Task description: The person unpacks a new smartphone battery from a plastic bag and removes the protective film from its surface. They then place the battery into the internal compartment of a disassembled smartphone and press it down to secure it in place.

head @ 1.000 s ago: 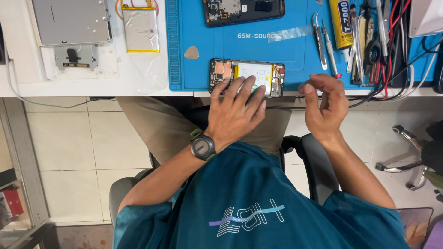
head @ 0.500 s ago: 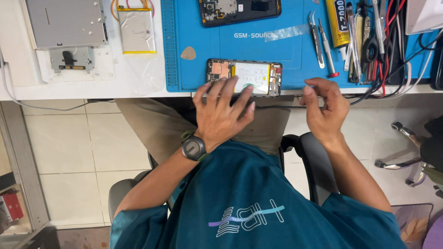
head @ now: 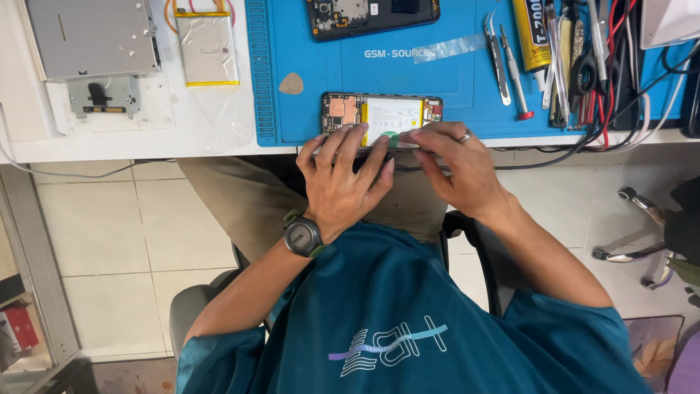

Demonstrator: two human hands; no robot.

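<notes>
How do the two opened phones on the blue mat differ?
The near phone lies at the mat's front edge under both hands; the far phone lies at the top edge, untouched and partly cut off by the frame. The near phone shows a large pale battery and copper parts; the far phone looks mostly dark. The left hand and right hand rest fingertips on the near phone only. Both lie flat, lengthwise, backs off.

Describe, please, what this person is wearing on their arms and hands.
The left hand carries a dark round wristwatch on a green strap. The right hand wears a silver ring. Both forearms are bare below the short sleeves of a teal T-shirt.
</notes>
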